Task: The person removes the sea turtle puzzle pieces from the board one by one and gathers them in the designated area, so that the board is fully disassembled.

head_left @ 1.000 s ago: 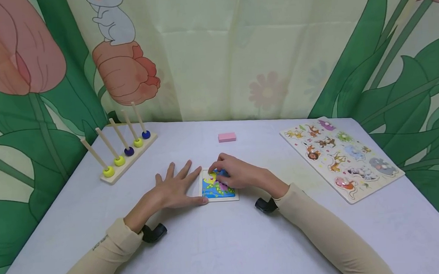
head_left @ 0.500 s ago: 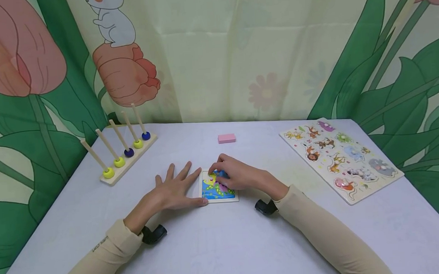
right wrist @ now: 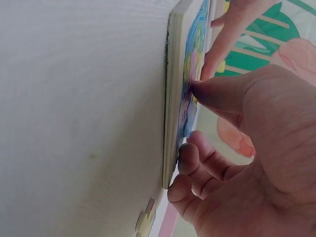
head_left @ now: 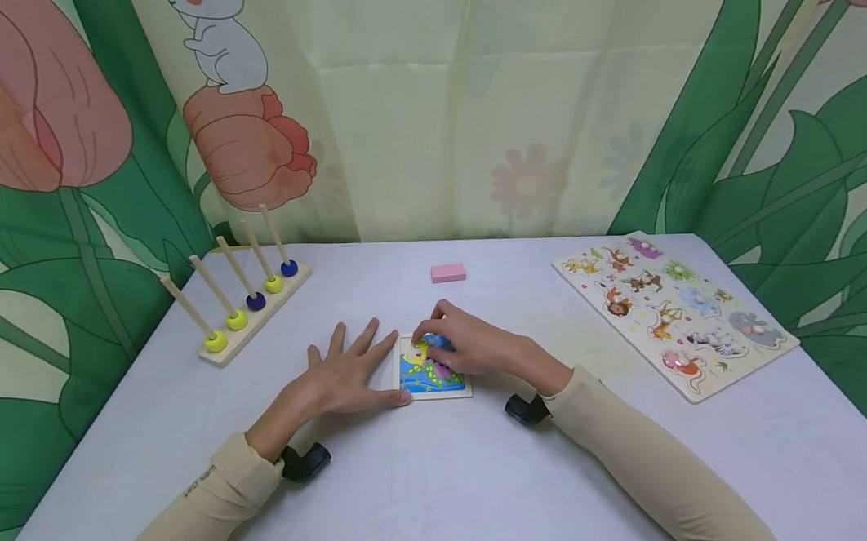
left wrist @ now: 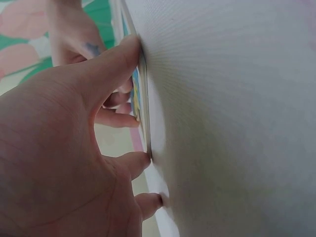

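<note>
A small square jigsaw puzzle with a bright blue, yellow and green picture lies in a thin wooden frame at the table's middle. My left hand lies spread at its left, thumb on the near left corner and index fingertip by the far left edge. From the right, my right hand reaches over the picture with bent fingers. Its thumb and fingertips pinch a blue puzzle piece that stands slightly raised in the right wrist view. The hand covers the puzzle's far right part in the head view.
Beyond the puzzle lies a pink block. A wooden peg stand with yellow and blue beads is at the back left. On the right rests a large animal puzzle board. A printed curtain hangs behind the table.
</note>
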